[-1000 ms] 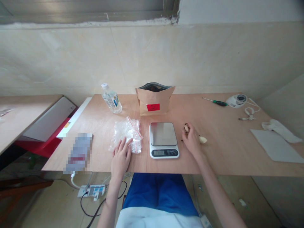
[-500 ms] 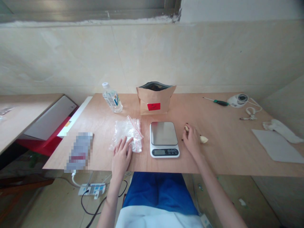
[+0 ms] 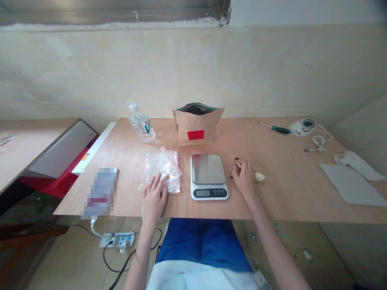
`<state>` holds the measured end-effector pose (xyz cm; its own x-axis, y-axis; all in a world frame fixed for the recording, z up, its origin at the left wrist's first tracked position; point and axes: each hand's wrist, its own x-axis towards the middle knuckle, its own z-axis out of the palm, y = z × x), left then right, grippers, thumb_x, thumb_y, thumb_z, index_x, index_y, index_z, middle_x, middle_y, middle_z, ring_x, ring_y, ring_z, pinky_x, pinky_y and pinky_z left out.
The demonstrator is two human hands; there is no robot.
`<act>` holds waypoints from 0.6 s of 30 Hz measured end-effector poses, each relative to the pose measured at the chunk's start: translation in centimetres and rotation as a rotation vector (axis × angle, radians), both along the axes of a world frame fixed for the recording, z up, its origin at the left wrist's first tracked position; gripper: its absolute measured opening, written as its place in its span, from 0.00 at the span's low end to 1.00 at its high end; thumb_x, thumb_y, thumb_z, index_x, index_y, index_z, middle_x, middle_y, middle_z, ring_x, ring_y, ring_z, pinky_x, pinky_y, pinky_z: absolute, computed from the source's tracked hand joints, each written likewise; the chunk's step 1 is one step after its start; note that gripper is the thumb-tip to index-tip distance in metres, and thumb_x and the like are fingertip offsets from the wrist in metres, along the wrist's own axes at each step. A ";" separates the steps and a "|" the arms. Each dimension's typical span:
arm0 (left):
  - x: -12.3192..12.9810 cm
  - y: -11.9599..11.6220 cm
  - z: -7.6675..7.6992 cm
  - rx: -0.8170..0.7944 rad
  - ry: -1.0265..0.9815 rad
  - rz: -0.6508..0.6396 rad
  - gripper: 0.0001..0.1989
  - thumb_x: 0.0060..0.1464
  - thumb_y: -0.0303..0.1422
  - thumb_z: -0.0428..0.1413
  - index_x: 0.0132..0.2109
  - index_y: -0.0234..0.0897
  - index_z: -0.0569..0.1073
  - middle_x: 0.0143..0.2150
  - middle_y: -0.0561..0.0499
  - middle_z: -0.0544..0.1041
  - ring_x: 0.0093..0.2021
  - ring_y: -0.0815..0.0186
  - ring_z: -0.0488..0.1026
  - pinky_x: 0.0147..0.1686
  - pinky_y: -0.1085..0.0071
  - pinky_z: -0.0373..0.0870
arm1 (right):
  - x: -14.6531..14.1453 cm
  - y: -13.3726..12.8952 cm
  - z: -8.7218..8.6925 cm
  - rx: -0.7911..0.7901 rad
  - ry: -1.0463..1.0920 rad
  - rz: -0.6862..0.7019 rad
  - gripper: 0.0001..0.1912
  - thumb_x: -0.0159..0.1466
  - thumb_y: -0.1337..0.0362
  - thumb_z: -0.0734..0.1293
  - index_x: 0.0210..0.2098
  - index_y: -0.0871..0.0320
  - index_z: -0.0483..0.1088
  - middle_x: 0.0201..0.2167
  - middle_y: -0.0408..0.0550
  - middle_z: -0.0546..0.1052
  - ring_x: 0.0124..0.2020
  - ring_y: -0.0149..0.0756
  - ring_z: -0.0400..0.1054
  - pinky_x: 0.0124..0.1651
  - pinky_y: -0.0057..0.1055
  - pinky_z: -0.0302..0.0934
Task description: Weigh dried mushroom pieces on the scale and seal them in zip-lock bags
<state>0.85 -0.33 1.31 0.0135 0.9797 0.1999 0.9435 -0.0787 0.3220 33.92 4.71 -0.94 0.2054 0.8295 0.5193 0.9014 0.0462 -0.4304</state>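
Observation:
My left hand (image 3: 155,198) lies with its fingers spread on the lower edge of a stack of clear zip bags (image 3: 160,167) with red seal lines. My right hand (image 3: 244,179) is at the right of a white kitchen scale (image 3: 209,177), its fingers curled down on small pale and brown pieces (image 3: 238,164). They look dried, but their kind is too small to tell, and the fingers partly hide them. A cream-coloured piece (image 3: 259,177) lies beside that hand. Bare steel shows on the scale's plate. Behind the scale stands an open kraft paper pouch (image 3: 196,128) with a red label.
A clear bottle (image 3: 142,124) stands at the back left, and a blurred-out phone (image 3: 100,193) with a white cable lies at the front left. Toward the right are a green screwdriver (image 3: 281,130), a white dome camera (image 3: 303,127) with its cord, and a white sheet (image 3: 350,185).
My right hand has barely shifted, its fingers moving slightly over the small pieces. My left hand stays on the zip bags. The whole view has moved a touch.

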 end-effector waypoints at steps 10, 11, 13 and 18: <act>0.0 0.0 0.1 -0.014 -0.003 -0.001 0.20 0.62 0.36 0.41 0.60 0.49 0.62 0.64 0.51 0.61 0.64 0.59 0.54 0.58 0.56 0.54 | 0.4 0.0 -0.2 0.053 0.111 0.006 0.10 0.60 0.65 0.59 0.40 0.59 0.66 0.38 0.55 0.73 0.42 0.45 0.66 0.46 0.43 0.61; 0.0 0.0 0.1 -0.016 -0.004 -0.003 0.20 0.62 0.36 0.41 0.60 0.49 0.62 0.64 0.51 0.61 0.64 0.59 0.54 0.58 0.56 0.54 | 0.6 0.0 -0.3 0.042 0.138 0.004 0.12 0.61 0.64 0.59 0.43 0.59 0.66 0.38 0.55 0.74 0.41 0.44 0.67 0.45 0.42 0.61; 0.0 0.0 0.1 -0.019 -0.008 -0.004 0.20 0.62 0.36 0.40 0.60 0.49 0.62 0.64 0.51 0.60 0.64 0.59 0.54 0.58 0.56 0.54 | 1.0 0.2 -0.2 0.020 0.201 -0.001 0.18 0.62 0.60 0.60 0.50 0.59 0.64 0.41 0.56 0.75 0.42 0.44 0.69 0.45 0.41 0.62; -0.1 0.0 0.1 -0.010 -0.002 -0.010 0.20 0.62 0.36 0.41 0.60 0.49 0.62 0.64 0.51 0.61 0.64 0.58 0.54 0.58 0.56 0.54 | 2.0 1.0 1.4 -0.084 0.270 -0.070 0.26 0.61 0.51 0.61 0.53 0.61 0.64 0.40 0.59 0.76 0.39 0.47 0.72 0.40 0.40 0.64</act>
